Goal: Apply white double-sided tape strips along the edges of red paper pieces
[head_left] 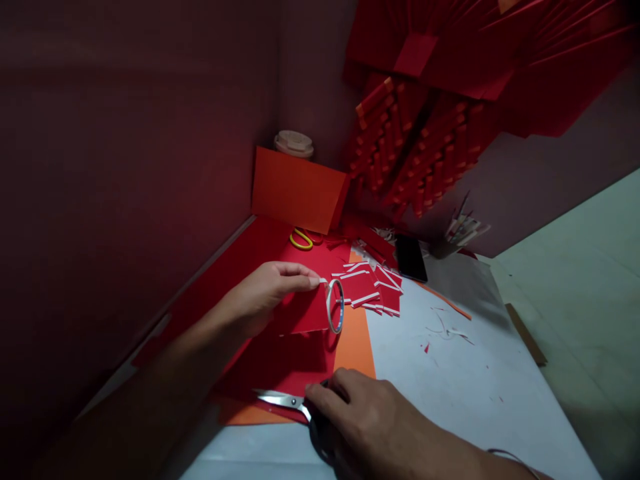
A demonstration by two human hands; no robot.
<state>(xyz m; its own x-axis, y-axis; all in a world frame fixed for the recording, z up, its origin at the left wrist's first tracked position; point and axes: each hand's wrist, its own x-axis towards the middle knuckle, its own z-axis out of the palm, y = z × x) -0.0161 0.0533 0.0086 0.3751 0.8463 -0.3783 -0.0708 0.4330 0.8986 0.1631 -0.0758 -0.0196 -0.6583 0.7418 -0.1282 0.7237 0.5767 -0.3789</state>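
Note:
My left hand [270,290] is closed in a pinch on a small red paper piece [303,310], its thumb and fingertips at the upper edge. A narrow roll of white double-sided tape [335,307] hangs at that paper's right side, near my fingertips; a short white strip shows at the thumb. My right hand [365,413] grips the dark handles of a pair of scissors [285,400], low over the table, blades pointing left and nearly together. Beneath both hands lie large red sheets [280,363] and an orange sheet [356,340].
A pile of red cards with white strips [367,287] lies ahead, near yellow-handled scissors [301,239] and a phone [411,258]. Behind stand a folded orange card [300,190], a lidded cup [294,143] and a pen holder [447,247]. Red paper decorations [435,147] hang on the wall.

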